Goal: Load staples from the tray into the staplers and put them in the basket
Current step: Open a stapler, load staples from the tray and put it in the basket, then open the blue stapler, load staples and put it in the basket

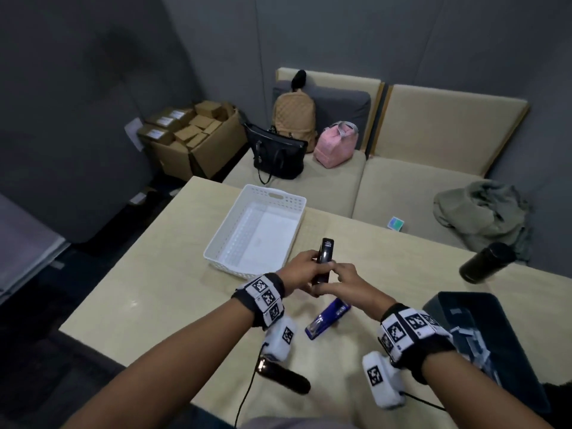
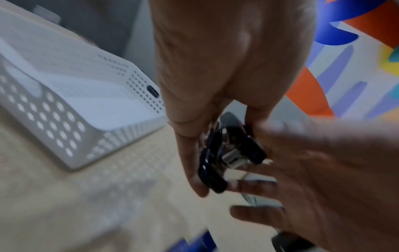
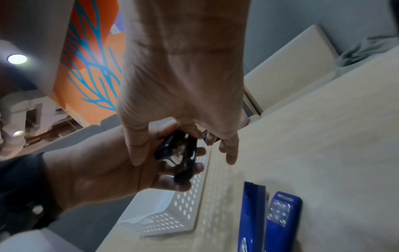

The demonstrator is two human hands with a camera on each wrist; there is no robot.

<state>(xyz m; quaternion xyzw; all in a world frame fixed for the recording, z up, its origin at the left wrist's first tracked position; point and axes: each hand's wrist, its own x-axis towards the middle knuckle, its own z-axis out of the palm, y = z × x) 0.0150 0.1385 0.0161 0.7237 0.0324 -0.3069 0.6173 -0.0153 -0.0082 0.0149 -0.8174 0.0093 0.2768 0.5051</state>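
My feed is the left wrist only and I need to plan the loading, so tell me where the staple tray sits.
Observer: The dark tray sits at the table's near right, beside the right forearm, with pale strips in it, seemingly staples.
Operator: Report the second stapler.
Observer: The blue stapler lies on the table between the wrists, swung open.
Operator: Check the whole basket floor.
Observer: The white basket holds no stapler. The left hand has the black stapler in its grip, just on the near side of the basket.
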